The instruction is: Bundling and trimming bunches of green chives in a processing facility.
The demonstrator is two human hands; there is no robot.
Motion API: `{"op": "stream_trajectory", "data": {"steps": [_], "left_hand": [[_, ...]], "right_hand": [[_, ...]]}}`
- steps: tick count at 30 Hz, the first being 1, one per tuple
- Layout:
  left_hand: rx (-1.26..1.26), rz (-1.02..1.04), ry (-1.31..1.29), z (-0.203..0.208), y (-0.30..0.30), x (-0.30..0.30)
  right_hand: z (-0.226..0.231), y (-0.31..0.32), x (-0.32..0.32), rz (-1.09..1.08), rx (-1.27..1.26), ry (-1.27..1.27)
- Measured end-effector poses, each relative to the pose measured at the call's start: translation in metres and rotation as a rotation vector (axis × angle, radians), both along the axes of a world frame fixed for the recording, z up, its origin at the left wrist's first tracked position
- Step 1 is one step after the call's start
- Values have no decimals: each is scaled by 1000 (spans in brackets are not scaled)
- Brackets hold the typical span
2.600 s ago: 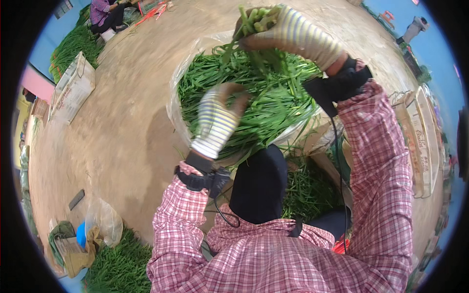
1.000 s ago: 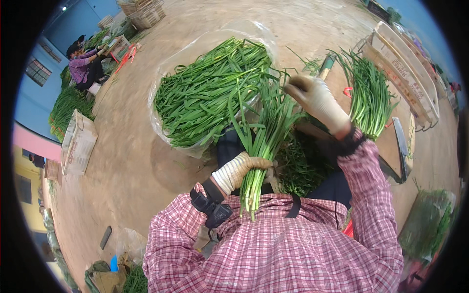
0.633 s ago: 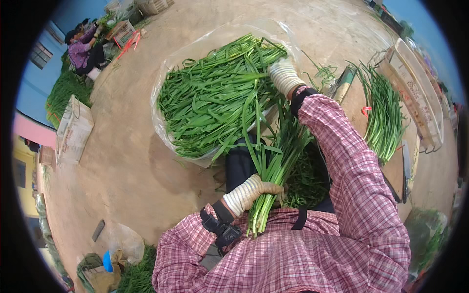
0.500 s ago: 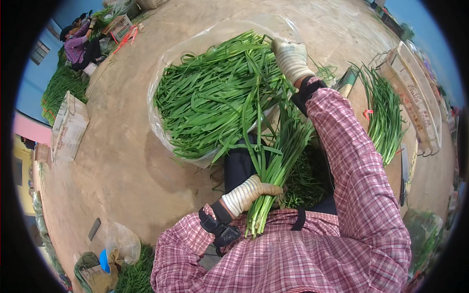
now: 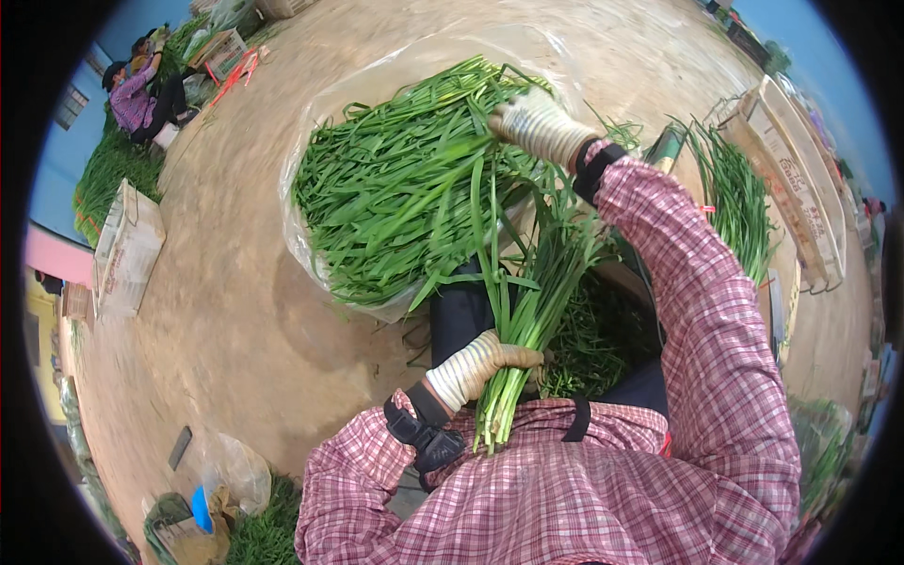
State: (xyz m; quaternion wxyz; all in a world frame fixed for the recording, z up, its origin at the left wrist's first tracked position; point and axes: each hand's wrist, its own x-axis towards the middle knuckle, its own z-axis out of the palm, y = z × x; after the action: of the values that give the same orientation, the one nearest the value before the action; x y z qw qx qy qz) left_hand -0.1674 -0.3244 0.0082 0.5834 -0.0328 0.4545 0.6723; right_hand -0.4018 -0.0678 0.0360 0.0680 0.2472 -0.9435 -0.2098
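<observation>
Head view: the left hand (image 5: 485, 363), in a ribbed light glove, is closed around the stem end of a bundle of green stalks (image 5: 532, 292), gripping it near the lap with the cut ends pointing down and the leaves fanning upward. The right hand (image 5: 537, 122), gloved the same way, has moved since the frame one second earlier: then it was at the top of the bundle, now it is extended forward onto the heap of loose greens (image 5: 405, 184). Its fingers curl down into the stalks; whether they have closed on any cannot be told. This indicates that more stalks are being gathered toward the held bundle.

Materials: the stalks are long, flat, flexible and glossy, with paler stem ends. The heap lies on a clear plastic sheet (image 5: 301, 240), crinkled and translucent, over a packed-earth floor (image 5: 235, 330). A further row of greens (image 5: 734, 202) lies to the right beside flat cardboard boxes (image 5: 800, 179). Another person (image 5: 141, 89) sits far left
</observation>
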Motion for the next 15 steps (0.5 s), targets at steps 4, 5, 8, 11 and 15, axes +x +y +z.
{"op": "stream_trajectory", "data": {"steps": [4, 5, 8, 11, 15], "left_hand": [[38, -13, 1, -12, -6, 1], [41, -31, 1, -17, -3, 0], [184, 24, -58, -13, 8, 0], [258, 79, -10, -7, 24, -1], [438, 381, 58, -3, 62, -3]], "right_hand": [[79, 26, -6, -283, -212, 120], [99, 37, 4, -368, -367, 166], [168, 64, 39, -427, -111, 397], [209, 79, 88, -375, -85, 565], [214, 60, 167, -369, -87, 337]]}}
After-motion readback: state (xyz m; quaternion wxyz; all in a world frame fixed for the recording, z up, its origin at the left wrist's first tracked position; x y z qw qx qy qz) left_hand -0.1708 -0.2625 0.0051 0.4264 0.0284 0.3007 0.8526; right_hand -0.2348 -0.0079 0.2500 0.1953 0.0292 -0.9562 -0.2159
